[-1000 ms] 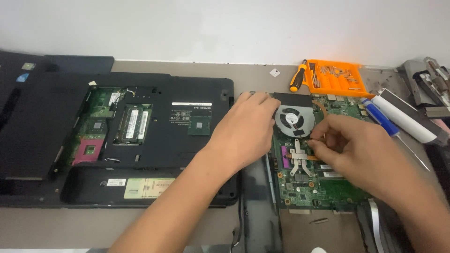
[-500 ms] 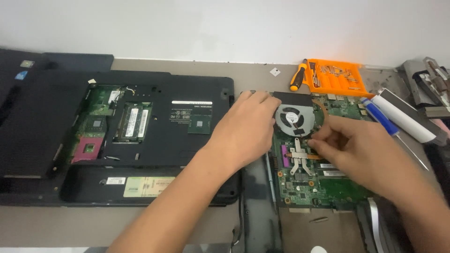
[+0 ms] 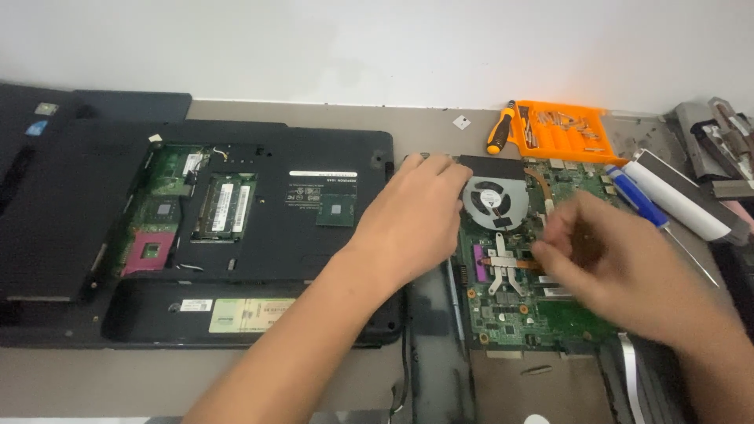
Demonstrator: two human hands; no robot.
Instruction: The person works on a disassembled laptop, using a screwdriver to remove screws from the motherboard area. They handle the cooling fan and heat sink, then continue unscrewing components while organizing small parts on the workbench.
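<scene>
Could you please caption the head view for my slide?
Left hand steadies a green motherboard beside its fan; blurred right hand hovers over it.

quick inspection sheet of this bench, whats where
surface: tan table, partly covered by laptop parts
job's things: green motherboard with round fan and copper heat pipe
clutter: opened black laptop base on the left; orange bit tray with a screwdriver beside it; blue-handled tool; metal hinge parts at the right edge
hands: left hand rests on the motherboard's left edge by the fan; right hand blurred over the board, fingers pinched, grip unclear
cables: white flat ribbon at lower right
surroundings: plain white wall behind
</scene>
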